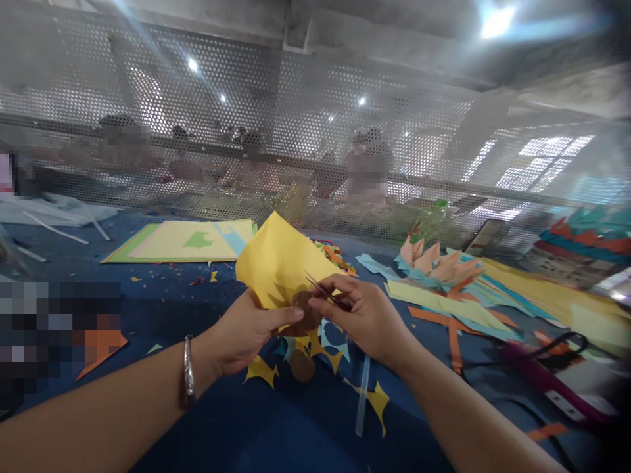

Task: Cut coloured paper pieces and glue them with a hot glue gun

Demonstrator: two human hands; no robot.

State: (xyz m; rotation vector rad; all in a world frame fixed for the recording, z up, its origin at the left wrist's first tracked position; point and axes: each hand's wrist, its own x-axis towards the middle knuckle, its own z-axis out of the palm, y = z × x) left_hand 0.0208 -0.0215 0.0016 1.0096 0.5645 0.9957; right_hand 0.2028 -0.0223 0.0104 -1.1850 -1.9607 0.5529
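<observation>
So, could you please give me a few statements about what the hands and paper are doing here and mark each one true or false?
1. The left hand holds a yellow sheet of paper. True.
2. The right hand holds a glue bottle. False: it holds small scissors, blades at the yellow sheet.
3. A metal bangle sits on the left wrist. True.
4. The table has a white cover. False: its surface is dark blue.
5. Yellow paper scraps lie on the table below the hands. True.
6. The stack of coloured sheets lies at the far right. False: it lies at the far left.
</observation>
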